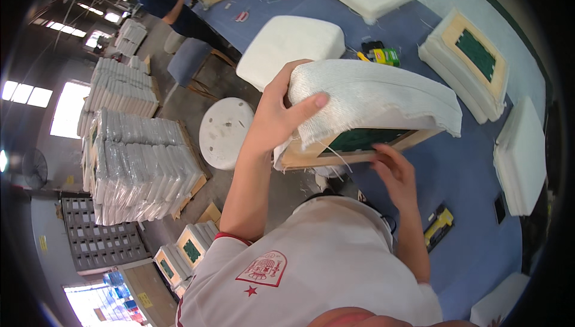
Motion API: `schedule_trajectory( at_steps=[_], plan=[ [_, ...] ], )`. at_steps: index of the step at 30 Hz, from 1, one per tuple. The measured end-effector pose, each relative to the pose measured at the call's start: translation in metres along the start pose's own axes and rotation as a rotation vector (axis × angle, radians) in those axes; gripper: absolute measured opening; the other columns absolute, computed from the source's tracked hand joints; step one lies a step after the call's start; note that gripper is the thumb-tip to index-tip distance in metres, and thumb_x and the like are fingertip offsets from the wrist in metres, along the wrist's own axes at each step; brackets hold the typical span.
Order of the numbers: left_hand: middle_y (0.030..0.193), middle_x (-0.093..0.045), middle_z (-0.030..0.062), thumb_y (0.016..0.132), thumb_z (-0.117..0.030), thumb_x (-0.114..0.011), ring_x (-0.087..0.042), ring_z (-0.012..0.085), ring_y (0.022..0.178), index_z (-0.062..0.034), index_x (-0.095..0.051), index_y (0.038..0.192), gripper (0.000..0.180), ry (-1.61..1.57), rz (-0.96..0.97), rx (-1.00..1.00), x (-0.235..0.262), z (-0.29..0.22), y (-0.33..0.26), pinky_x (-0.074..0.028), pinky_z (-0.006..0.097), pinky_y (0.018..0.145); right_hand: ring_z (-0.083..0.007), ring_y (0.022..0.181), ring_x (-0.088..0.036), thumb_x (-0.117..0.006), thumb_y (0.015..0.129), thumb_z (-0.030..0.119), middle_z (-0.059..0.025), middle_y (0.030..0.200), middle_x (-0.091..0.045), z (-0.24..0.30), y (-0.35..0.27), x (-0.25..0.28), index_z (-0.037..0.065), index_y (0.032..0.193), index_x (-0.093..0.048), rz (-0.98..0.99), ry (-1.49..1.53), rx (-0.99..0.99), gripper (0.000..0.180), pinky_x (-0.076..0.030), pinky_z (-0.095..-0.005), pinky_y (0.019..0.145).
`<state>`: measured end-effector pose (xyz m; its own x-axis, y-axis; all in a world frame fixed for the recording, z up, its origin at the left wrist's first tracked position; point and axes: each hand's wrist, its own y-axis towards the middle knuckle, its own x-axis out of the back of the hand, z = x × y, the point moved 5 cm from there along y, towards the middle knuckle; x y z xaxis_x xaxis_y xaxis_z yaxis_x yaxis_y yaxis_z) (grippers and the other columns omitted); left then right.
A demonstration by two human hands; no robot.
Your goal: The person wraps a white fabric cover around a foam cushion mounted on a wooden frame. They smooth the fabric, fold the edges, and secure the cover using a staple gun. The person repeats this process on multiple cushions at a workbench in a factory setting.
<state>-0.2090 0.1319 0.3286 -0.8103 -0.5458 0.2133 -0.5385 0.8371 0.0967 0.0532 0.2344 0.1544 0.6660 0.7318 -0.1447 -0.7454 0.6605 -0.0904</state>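
A white cushion (377, 84), tilted with its underside toward the wearer, is held before the chest at the near edge of the blue table (473, 171); whether it rests on the table cannot be told. The left hand (275, 114) is clamped on its left corner, thumb over the white cloth, fingers reaching round behind. The right hand (398, 177) has its fingers loosely bent and a little apart, closed on nothing visible, beside the wooden frame (299, 157) and green panel; contact is unclear. The cloth edge hangs ragged, with loose threads (339, 158) below it. Two faults seem possible — the cushion could swing or slip, since only one corner is plainly gripped, and the cloth could pull crooked or fray further if a thread is caught. Farther out lie a yellow-and-black tool (440, 227), another cushion (293, 45) beyond, and a wrapped stack (144, 171) on the floor; a co-worker (165, 6) stands at the far end.
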Motion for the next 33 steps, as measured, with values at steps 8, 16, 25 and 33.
schedule_trajectory(
  at_steps=[8, 16, 25, 33],
  plan=[
    [0.132, -0.071, 0.0168, 0.097, -0.037, -0.085, -0.068, 0.023, 0.121, 0.0035, -0.06, 0.148, 0.07, -0.236, -0.117, 0.151, 0.033, 0.038, 0.001, -0.053, 0.036, 0.105, -0.0449, 0.137, -0.059, -0.076, 0.088, 0.007, -0.0243, 0.151, -0.059, -0.244, -0.242, 0.235, 0.012, 0.158, -0.056, -0.997, -1.149, -0.456, 0.073, -0.044, -0.05, 0.12],
    [0.127, -0.071, 0.0127, 0.094, -0.032, -0.09, -0.066, 0.0186, 0.118, 0.0037, -0.061, 0.146, 0.069, 0.032, -0.052, 0.02, 0.02, 0.014, 0.002, -0.052, 0.034, 0.104, -0.0516, 0.13, -0.062, -0.071, 0.087, 0.005, -0.0297, 0.142, -0.062, -0.271, -0.276, 0.253, 0.016, 0.164, -0.045, -1.043, -1.098, -0.614, 0.082, -0.05, -0.0555, 0.112],
    [0.13, -0.069, 0.0101, 0.093, -0.031, -0.091, -0.063, 0.017, 0.121, 0.0026, -0.059, 0.149, 0.074, 0.061, -0.011, 0.033, 0.012, 0.004, -0.003, -0.05, 0.033, 0.106, -0.047, 0.129, -0.068, -0.075, 0.09, 0.022, -0.0274, 0.139, -0.071, -0.24, -0.273, 0.301, 0.009, 0.159, -0.047, -1.104, -0.802, -0.808, 0.076, -0.051, -0.0529, 0.109],
    [0.127, -0.07, 0.011, 0.094, -0.025, -0.091, -0.066, 0.0172, 0.117, 0.0028, -0.057, 0.149, 0.07, 0.111, 0.013, -0.023, -0.005, -0.008, 0.001, -0.053, 0.033, 0.102, -0.0092, 0.062, -0.059, -0.072, 0.106, 0.022, -0.0017, 0.074, -0.065, -0.044, -0.146, 0.168, 0.0, 0.116, -0.069, -0.772, -0.259, -0.196, 0.025, -0.047, -0.0282, 0.059]
  ],
)
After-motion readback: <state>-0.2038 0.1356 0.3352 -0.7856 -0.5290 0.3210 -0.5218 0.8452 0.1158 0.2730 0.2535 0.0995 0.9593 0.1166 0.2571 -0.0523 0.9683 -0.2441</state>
